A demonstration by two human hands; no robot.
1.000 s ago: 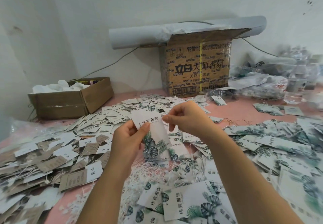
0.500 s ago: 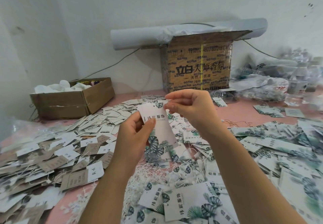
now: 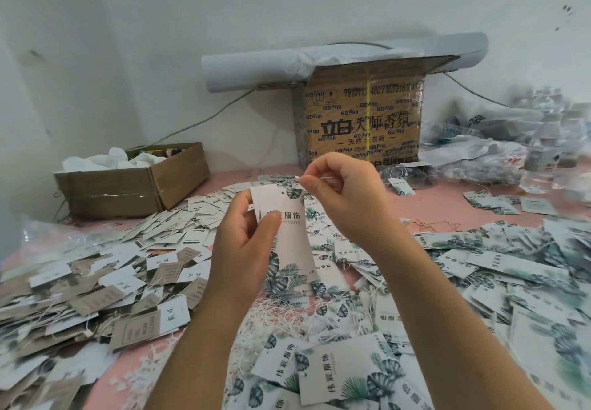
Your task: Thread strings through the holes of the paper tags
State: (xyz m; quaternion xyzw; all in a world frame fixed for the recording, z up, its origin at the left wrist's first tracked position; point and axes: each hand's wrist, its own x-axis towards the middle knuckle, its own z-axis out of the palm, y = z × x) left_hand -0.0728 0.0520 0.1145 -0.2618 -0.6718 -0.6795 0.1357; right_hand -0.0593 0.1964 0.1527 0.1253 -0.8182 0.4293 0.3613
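Left hand [image 3: 246,249] pinches the tag [image 3: 287,240] upright above the pile [image 3: 128,265]; right hand [image 3: 348,195] pinches the string [image 3: 299,178] tip just beside the hole [image 3: 283,191]. Brace tag, short grip, feed straight through.

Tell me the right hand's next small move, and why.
Probably ease the right hand down-left to poke the string tip into the hole: the left hand holds the tag upright, and the pinched tip sits just up-right of the hole, with no string seen through it.

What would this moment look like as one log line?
left hand: holds leaf-print tag | right hand: pinches string above tag | string through hole: cannot tell
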